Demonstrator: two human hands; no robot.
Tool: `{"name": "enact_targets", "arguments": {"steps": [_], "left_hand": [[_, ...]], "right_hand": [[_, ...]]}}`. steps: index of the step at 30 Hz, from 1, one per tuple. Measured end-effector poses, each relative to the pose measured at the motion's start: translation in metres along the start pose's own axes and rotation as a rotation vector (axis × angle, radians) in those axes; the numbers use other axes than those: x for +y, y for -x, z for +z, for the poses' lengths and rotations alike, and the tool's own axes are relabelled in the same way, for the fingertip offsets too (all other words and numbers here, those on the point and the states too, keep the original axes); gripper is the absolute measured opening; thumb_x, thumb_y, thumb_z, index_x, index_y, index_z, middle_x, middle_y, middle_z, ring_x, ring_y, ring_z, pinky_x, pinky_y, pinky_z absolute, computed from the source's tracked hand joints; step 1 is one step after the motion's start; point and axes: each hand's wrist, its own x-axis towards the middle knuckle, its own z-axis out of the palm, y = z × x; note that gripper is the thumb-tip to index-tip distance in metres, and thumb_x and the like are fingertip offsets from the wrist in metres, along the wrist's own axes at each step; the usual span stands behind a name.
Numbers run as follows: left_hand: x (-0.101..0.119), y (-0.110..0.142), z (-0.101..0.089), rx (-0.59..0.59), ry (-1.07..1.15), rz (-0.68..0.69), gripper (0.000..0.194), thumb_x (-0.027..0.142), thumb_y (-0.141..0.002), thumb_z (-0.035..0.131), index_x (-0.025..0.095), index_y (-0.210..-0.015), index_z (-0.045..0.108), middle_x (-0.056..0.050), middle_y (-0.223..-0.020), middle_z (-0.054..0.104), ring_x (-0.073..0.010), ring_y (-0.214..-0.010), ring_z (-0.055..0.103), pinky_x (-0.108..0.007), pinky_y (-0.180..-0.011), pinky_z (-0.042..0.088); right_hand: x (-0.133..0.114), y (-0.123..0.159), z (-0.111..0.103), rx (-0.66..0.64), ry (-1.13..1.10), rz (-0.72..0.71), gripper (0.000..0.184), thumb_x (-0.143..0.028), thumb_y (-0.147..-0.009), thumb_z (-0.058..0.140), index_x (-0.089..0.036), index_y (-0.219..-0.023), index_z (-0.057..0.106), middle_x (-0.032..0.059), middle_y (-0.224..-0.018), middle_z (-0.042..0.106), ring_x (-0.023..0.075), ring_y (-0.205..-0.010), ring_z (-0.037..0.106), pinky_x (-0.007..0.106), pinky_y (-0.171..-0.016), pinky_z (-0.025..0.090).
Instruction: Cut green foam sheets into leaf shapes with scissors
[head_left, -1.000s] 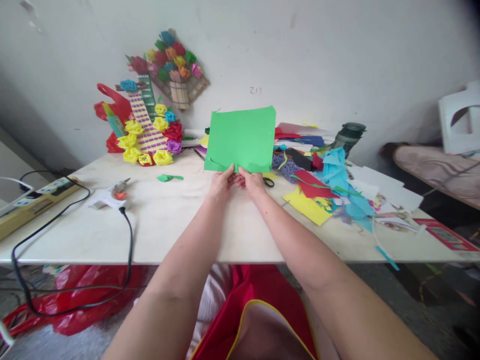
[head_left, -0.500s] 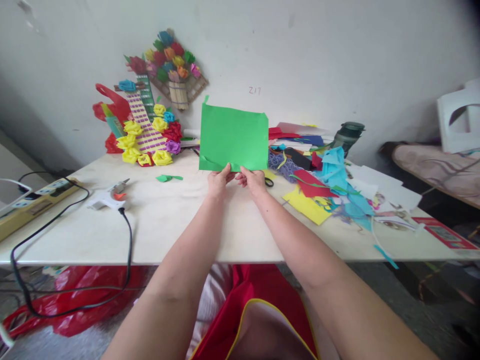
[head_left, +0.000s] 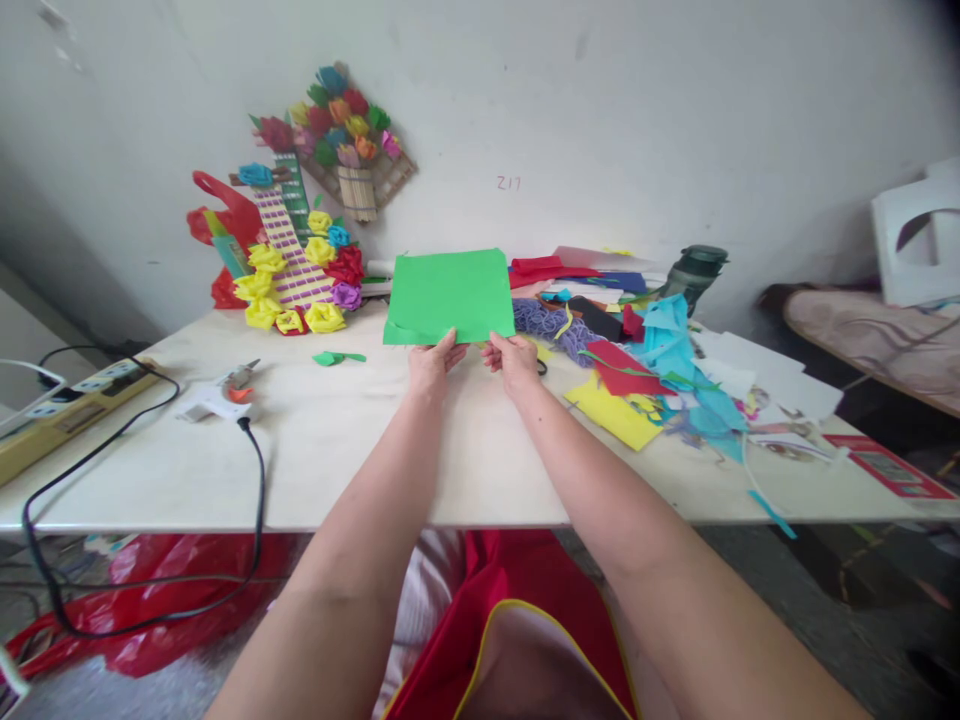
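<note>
Both hands hold a green sheet of paper point(head_left: 450, 290) by its near edge, and the sheet tilts up away from me above the table. My left hand point(head_left: 433, 362) pinches the edge near its middle, thumb on top. Toward the right corner, my right hand point(head_left: 511, 358) grips the same edge between thumb and fingers. Black scissors point(head_left: 541, 367) lie just behind my right hand, mostly hidden. Some small green paper cuttings point(head_left: 337, 357) rest on the table to the left of the hands.
Left on the white table point(head_left: 322, 460) are a glue gun point(head_left: 221, 398) with its cord and a power strip point(head_left: 82, 405). Paper flowers point(head_left: 326, 316) stand at the back left. Coloured paper scraps point(head_left: 622, 410), purple yarn point(head_left: 555, 325) and a dark bottle point(head_left: 694, 275) crowd the right.
The green sheet has tipped back from nearly upright to a flatter slant and shifted slightly left. My hands have moved a little farther apart along its near edge.
</note>
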Motion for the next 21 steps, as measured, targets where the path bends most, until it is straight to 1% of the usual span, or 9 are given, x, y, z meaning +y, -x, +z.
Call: {"name": "enact_targets", "arguments": {"steps": [3, 6, 9, 11, 13, 16, 18, 21], "left_hand": [[0.0009, 0.0003, 0.0002, 0.023, -0.013, -0.005, 0.018, 0.017, -0.067, 0.072, 0.013, -0.08, 0.062, -0.006, -0.069, 0.068, -0.0186, -0.066, 0.068, -0.029, -0.068, 0.054], [0.0008, -0.0007, 0.0002, 0.046, -0.019, 0.026, 0.017, 0.015, -0.065, 0.073, 0.012, -0.077, 0.061, -0.005, -0.064, 0.066, -0.0196, -0.063, 0.068, -0.03, -0.065, 0.054], [-0.0002, -0.0016, 0.0, 0.057, -0.042, 0.066, 0.02, 0.017, -0.061, 0.076, 0.012, -0.072, 0.06, -0.003, -0.058, 0.064, -0.0174, -0.056, 0.065, -0.027, -0.057, 0.052], [-0.0013, -0.0016, -0.0001, 0.05, -0.041, 0.082, 0.023, 0.019, -0.059, 0.077, 0.012, -0.072, 0.06, -0.002, -0.058, 0.064, -0.0154, -0.053, 0.063, -0.025, -0.056, 0.051], [-0.0025, -0.0012, -0.0004, 0.011, -0.022, 0.069, 0.024, 0.019, -0.058, 0.077, 0.012, -0.074, 0.061, -0.002, -0.062, 0.065, -0.0143, -0.053, 0.063, -0.026, -0.059, 0.052], [-0.0036, -0.0005, -0.0007, -0.052, 0.002, 0.018, 0.02, 0.018, -0.061, 0.076, 0.013, -0.075, 0.063, -0.005, -0.069, 0.068, -0.0152, -0.061, 0.065, -0.029, -0.068, 0.053], [-0.0032, -0.0004, -0.0007, -0.042, 0.002, 0.005, 0.017, 0.017, -0.063, 0.074, 0.013, -0.075, 0.064, -0.006, -0.072, 0.068, -0.0169, -0.067, 0.066, -0.032, -0.073, 0.053], [-0.0016, -0.0007, -0.0007, -0.004, -0.024, 0.017, 0.013, 0.016, -0.065, 0.073, 0.013, -0.075, 0.064, -0.007, -0.073, 0.068, -0.0189, -0.072, 0.067, -0.034, -0.076, 0.052]], "right_hand": [[-0.0013, 0.0014, 0.0004, -0.024, -0.001, 0.028, 0.02, -0.017, -0.078, 0.057, -0.014, -0.059, 0.051, -0.0021, -0.043, 0.058, 0.005, -0.031, 0.047, 0.015, -0.031, 0.031], [-0.0015, 0.0014, -0.0009, -0.056, -0.011, 0.054, 0.018, -0.022, -0.079, 0.058, -0.014, -0.063, 0.052, -0.0014, -0.045, 0.06, 0.0057, -0.031, 0.048, 0.016, -0.031, 0.031], [-0.0002, -0.0001, -0.0026, -0.05, -0.024, 0.058, 0.016, -0.022, -0.08, 0.058, -0.015, -0.067, 0.051, -0.0025, -0.045, 0.059, 0.0061, -0.031, 0.048, 0.016, -0.031, 0.031], [0.0007, -0.0009, -0.0032, -0.046, -0.037, 0.064, 0.016, -0.021, -0.081, 0.057, -0.015, -0.068, 0.05, -0.0028, -0.044, 0.059, 0.0062, -0.03, 0.047, 0.016, -0.031, 0.03], [0.0008, -0.0007, -0.003, -0.055, -0.053, 0.071, 0.017, -0.023, -0.082, 0.057, -0.015, -0.068, 0.05, -0.0023, -0.045, 0.059, 0.0061, -0.03, 0.047, 0.016, -0.031, 0.031], [-0.0002, 0.001, -0.0022, -0.078, -0.071, 0.083, 0.019, -0.026, -0.082, 0.059, -0.015, -0.068, 0.05, -0.002, -0.046, 0.06, 0.0057, -0.032, 0.048, 0.015, -0.033, 0.033], [-0.0011, 0.0019, -0.002, -0.099, -0.076, 0.09, 0.02, -0.025, -0.081, 0.059, -0.015, -0.067, 0.051, -0.002, -0.046, 0.06, 0.0057, -0.032, 0.048, 0.015, -0.033, 0.033], [-0.0021, 0.0018, -0.0033, -0.141, -0.067, 0.105, 0.019, -0.025, -0.079, 0.062, -0.014, -0.067, 0.053, -0.001, -0.047, 0.061, 0.0063, -0.033, 0.049, 0.016, -0.033, 0.033]]}}
